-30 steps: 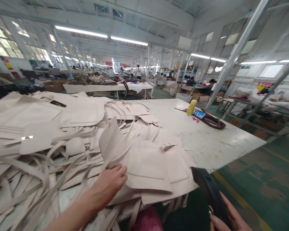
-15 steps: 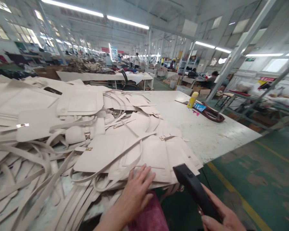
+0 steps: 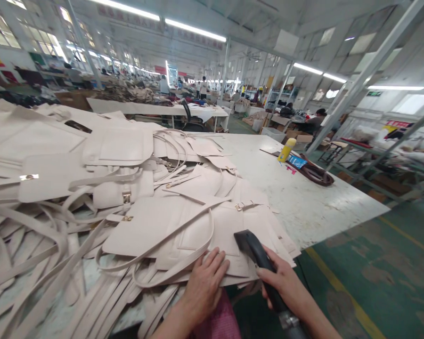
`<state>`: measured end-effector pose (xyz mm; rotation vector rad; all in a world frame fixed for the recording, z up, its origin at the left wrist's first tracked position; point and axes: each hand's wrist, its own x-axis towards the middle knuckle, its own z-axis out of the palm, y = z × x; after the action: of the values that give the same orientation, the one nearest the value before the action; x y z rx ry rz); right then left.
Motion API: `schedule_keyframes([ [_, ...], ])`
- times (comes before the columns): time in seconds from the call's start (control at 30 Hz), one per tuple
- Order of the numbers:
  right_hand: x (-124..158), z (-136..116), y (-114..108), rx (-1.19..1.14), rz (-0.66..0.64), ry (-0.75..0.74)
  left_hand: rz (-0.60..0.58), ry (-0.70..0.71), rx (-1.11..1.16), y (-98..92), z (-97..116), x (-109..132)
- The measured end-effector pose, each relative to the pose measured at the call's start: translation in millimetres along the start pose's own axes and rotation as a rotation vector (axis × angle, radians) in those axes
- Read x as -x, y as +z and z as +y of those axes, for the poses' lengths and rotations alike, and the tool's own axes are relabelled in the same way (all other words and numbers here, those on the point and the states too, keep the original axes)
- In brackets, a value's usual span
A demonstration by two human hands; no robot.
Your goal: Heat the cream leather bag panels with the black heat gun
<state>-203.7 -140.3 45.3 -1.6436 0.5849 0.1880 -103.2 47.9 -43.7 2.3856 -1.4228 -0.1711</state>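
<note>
My left hand (image 3: 208,282) lies flat, fingers stretched out, on the near edge of a cream leather-like bag piece (image 3: 219,235). In my right hand (image 3: 281,278) is a black handheld tool (image 3: 254,247) with a broad angled head and a metal joint at its lower end; I cannot make out its exact kind. Its head is over the cream piece, right of my left hand; whether it touches is unclear. A long cream strap (image 3: 183,227) runs across the piece, and a gold-coloured buckle (image 3: 238,207) sits beyond the tool.
Cream bag parts (image 3: 123,146) and loose straps (image 3: 56,282) are heaped over the left of the white table (image 3: 325,202). Farther right stand a yellow bottle (image 3: 287,150) and a coil of brown straps (image 3: 316,174). A person (image 3: 316,120) sits in the right background.
My right hand has brought the black tool left and forward, from beside the table edge to over the cream piece. My left hand stays nearly in place on the piece.
</note>
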Motion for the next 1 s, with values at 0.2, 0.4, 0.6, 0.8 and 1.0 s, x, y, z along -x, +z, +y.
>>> schedule_keyframes([
  [0.2,-1.6,12.2,-4.8,-0.093,-0.163,-0.006,0.227,0.052,-0.063,13.8,-7.9,-1.1],
  [0.4,-36.1,4.6,-10.0,-0.012,-0.137,0.029,0.494,0.061,-0.024,23.7,-6.0,-7.3],
  [0.6,-108.0,-33.6,-20.6,-0.058,0.017,-0.064,0.644,0.168,-0.071,39.2,-11.2,-9.5],
  [0.8,-153.2,-57.0,-35.0,-0.078,0.067,-0.116,0.573,0.224,-0.133,22.8,-26.1,7.7],
  [1.0,-103.8,-54.3,-33.7,-0.035,0.115,-0.188,0.86,-0.582,0.455,-78.4,-101.9,50.3],
])
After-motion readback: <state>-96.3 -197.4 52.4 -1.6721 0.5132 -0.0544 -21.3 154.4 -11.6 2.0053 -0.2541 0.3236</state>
